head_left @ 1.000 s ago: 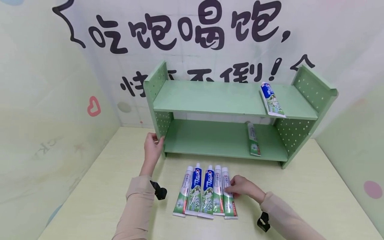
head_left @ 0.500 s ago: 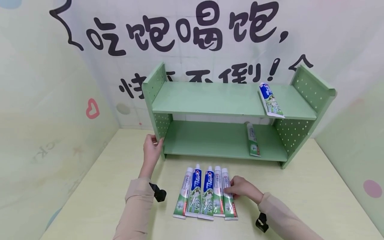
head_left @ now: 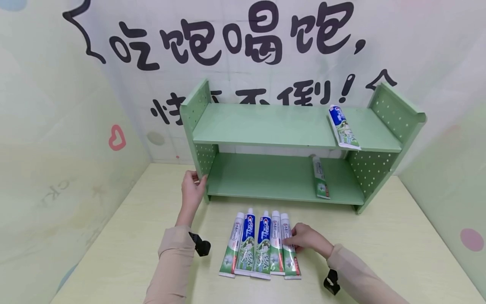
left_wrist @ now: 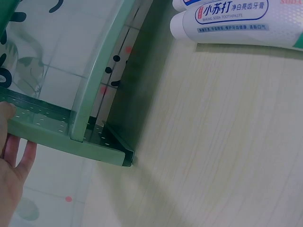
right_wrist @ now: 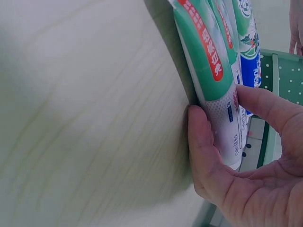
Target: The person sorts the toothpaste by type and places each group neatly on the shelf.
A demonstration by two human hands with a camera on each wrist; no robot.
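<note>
My left hand [head_left: 193, 194] grips the lower left side panel of a green two-tier shelf [head_left: 262, 175]. In the left wrist view its thumb lies on one side of the panel and its fingers on the other. On the table, just before the shelf, several toothpaste tubes lie side by side, caps towards the shelf. Around the rightmost one, a white and green toothpaste tube [head_left: 291, 264], my right hand [head_left: 310, 239] pinches with thumb and fingers. The right wrist view shows that tube [right_wrist: 208, 66] still low against the tabletop, beside its neighbour.
One blue and green toothpaste tube [head_left: 343, 128] lies on the upper tier, towards the right, its end slightly over the front edge. A white and green tube [head_left: 321, 179] lies on the lower tier below it. Walls [head_left: 76, 139] enclose the table [head_left: 125, 245] behind and on both sides.
The view has shifted very slightly. Both hands keep their places, the left on the shelf panel and the right on the rightmost toothpaste tube.
</note>
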